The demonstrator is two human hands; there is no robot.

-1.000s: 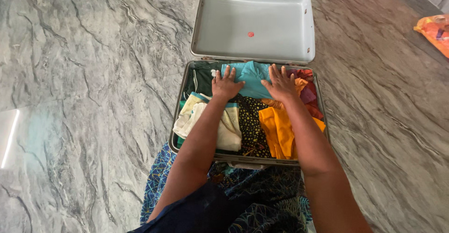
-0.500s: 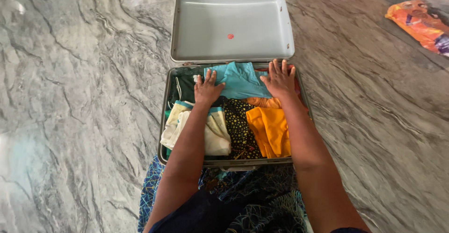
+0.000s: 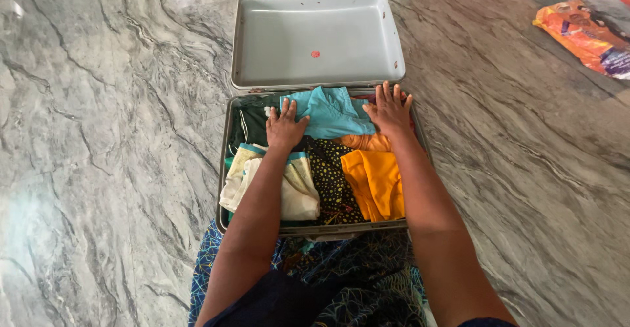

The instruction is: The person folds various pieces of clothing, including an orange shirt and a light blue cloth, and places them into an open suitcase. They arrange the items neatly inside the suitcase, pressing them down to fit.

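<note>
Left hand: my left hand lies flat with fingers spread, pressing on the dark green cloth and touching the edge of the blue cloth. It holds nothing.
Right hand: my right hand is also flat and spread, on the far right corner of the pile, just beside the blue cloth.
Clothes: they fill the suitcase on the floor; the yellow cloth and the white cloth lie near me, the blue one at the hinge side.
Lid: the lid stands open behind my fingers.
Risk, lid: I think it can fall on my fingers if I push the case, because they are close to the hinge.
Risk, pile: pressing only the far side can lift the near clothes over the rim.
Risk, folds: sliding my palms can open the folds of the blue cloth.
</note>
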